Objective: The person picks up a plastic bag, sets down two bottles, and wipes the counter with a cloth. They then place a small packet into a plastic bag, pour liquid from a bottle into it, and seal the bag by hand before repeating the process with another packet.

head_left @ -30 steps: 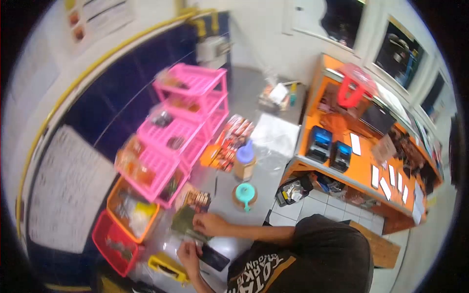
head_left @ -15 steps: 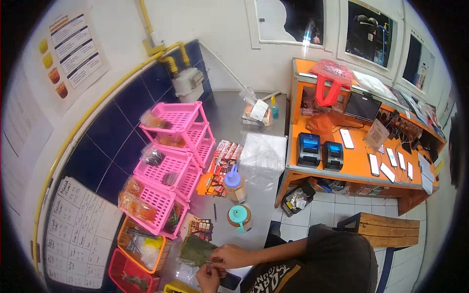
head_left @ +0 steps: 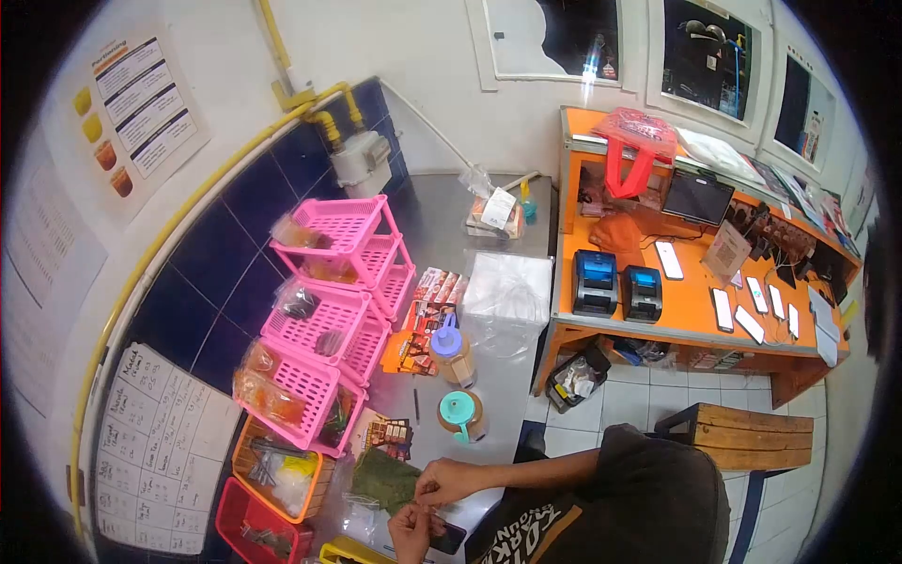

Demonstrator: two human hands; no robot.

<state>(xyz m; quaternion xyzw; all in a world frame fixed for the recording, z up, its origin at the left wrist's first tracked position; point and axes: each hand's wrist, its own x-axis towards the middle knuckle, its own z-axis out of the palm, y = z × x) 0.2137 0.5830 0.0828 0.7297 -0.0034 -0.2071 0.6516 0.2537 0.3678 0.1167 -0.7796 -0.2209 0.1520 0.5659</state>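
My right hand (head_left: pixel 449 481) reaches in from the right, its fingers pinched together beside a green packet (head_left: pixel 383 479) on the steel counter. Just below, my left hand (head_left: pixel 410 529) is closed too, with its fingertips close to those of the right. Something small and pale shows between the fingertips, too small to name. Partly behind the hands lies a dark phone (head_left: pixel 451 539). Clear plastic (head_left: pixel 359 520) lies beside the green packet, to the left of my left hand.
Pink stacked baskets (head_left: pixel 315 324) with packets stand left, above an orange basket (head_left: pixel 282 470) and a red bin (head_left: pixel 261 526). Two lidded jars, one purple-topped (head_left: pixel 451 348) and one turquoise-topped (head_left: pixel 460 414), stand on the counter (head_left: pixel 507 399). An orange desk (head_left: pixel 695 273) and wooden bench (head_left: pixel 752 437) are right.
The view has shifted slightly. Both hands stay close together beside the green packet, with fingers still pinched; the right hand's fingers have shifted a little.
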